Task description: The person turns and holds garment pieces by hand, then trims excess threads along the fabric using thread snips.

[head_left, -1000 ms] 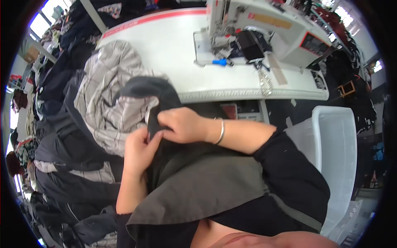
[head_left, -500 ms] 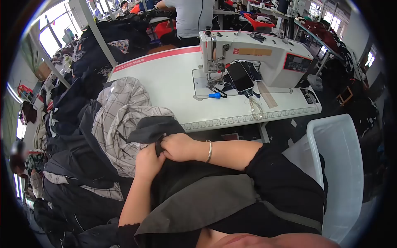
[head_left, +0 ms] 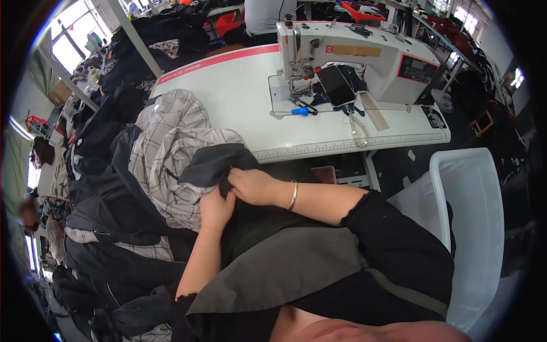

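A dark grey garment (head_left: 219,162) with plaid lining (head_left: 171,137) lies bunched over the left front part of the white sewing table (head_left: 228,85) and hangs off its edge. My left hand (head_left: 215,210) grips a fold of the dark cloth from below, fingers closed. My right hand (head_left: 250,186), with a bracelet on the wrist, pinches the same fold right beside it. The two hands almost touch. What lies between the fingertips is partly hidden.
Behind the hands stands a sewing machine (head_left: 364,62) with a phone (head_left: 336,86), a blue-handled tool (head_left: 300,111) and a beaded strand (head_left: 359,130) near it. A pale plastic bin (head_left: 476,228) is at the right. Dark garments (head_left: 114,211) pile up at the left. A person (head_left: 262,17) sits beyond.
The view has tilted down slightly, so the table appears higher. Both hands still hold the dark cloth, with a small shift of the fingers along the fold.
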